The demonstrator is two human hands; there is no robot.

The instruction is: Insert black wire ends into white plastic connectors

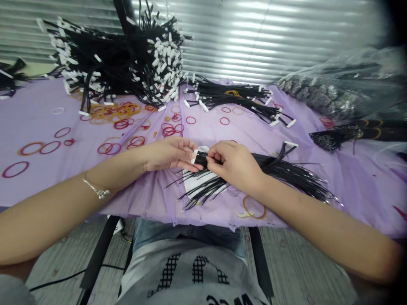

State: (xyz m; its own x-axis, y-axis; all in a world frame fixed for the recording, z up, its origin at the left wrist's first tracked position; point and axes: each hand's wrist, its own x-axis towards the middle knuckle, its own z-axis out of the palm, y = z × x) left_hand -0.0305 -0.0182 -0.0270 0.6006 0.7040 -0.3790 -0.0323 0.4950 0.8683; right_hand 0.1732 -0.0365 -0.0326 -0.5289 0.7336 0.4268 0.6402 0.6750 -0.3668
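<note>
My left hand (171, 156) holds a small white connector (194, 156) between thumb and fingers, with black wires running from it to the right. My right hand (233, 163) pinches those wires just right of the connector; its fingertips are pressed together. Loose black wires (295, 178) with bare metal tips fan out beneath and to the right of my right hand. More wire ends (203, 192) lie over a white round piece (190, 180) below my hands. Another white connector (291, 144) rests at the upper right of the loose wires.
On the purple-covered table (79, 182), a large pile of black cables (111, 59) stands at the back left. Red and orange rubber bands (127, 110) are scattered before it. Smaller cable bundles (238, 99) lie behind my hands. Plastic-bagged wires (333, 93) are at the right.
</note>
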